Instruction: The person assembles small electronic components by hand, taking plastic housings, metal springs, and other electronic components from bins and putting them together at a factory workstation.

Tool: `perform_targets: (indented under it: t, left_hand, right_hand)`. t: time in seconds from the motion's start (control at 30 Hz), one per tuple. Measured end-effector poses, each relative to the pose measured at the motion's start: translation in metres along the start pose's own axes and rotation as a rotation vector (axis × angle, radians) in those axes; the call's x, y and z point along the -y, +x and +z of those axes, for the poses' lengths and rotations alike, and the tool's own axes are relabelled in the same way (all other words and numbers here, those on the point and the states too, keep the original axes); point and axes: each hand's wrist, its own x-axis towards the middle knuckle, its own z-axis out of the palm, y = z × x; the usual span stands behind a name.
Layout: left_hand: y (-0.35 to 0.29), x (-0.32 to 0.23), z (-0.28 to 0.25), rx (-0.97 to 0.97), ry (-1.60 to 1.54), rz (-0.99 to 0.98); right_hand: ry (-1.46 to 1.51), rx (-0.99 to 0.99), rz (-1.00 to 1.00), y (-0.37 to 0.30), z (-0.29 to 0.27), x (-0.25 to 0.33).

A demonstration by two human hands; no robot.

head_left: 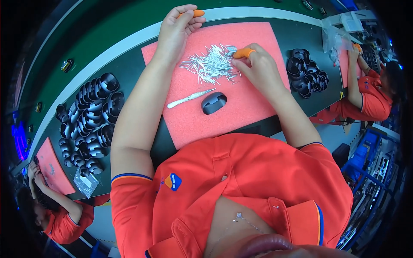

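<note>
A loose heap of thin silvery pins (211, 64) lies on the pink foam mat (245, 109) in front of me. At the heap's right edge is my right hand (260, 66), its thumb and orange-capped finger closed together; whatever they pinch is too small to make out. My left hand (177, 30) is above the mat's far left corner, fingers curled, thumb against another orange-capped finger. What it holds, if anything, is hidden. Nearer to me rest a slim white-handled tool (189, 98) with a thin tip and a black oval shell (214, 103).
Many black shells (92, 122) are stacked left of the mat, with a smaller group (304, 73) to its right. Beyond the pale rail (241, 13) runs a green belt (107, 26) carrying small parts. Co-workers in red shirts sit at either side.
</note>
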Motion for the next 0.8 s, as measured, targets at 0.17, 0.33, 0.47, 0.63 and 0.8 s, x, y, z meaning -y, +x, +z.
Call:
perform_targets:
  t: [0.17,0.33,0.47,0.63,0.8]
  left_hand:
    - [0.002,0.003,-0.003,0.042,0.025,0.024]
    - [0.002,0.004,-0.005,0.042,0.048,0.021]
    - [0.003,0.005,-0.004,0.049,0.062,0.031]
    - [0.004,0.006,-0.004,0.052,0.080,0.020]
    - [0.002,0.005,-0.003,0.051,0.076,0.016]
  right_hand:
    - [-0.127,0.006,-0.063,0.003,-0.002,0.001]
    - [-0.041,0.022,-0.088,0.003,-0.005,-0.004]
    - [-0.005,0.096,-0.111,0.006,-0.012,-0.006]
    - [0.060,0.125,-0.237,0.011,-0.009,-0.017]
    - [0.103,0.164,-0.208,0.012,-0.008,-0.019]
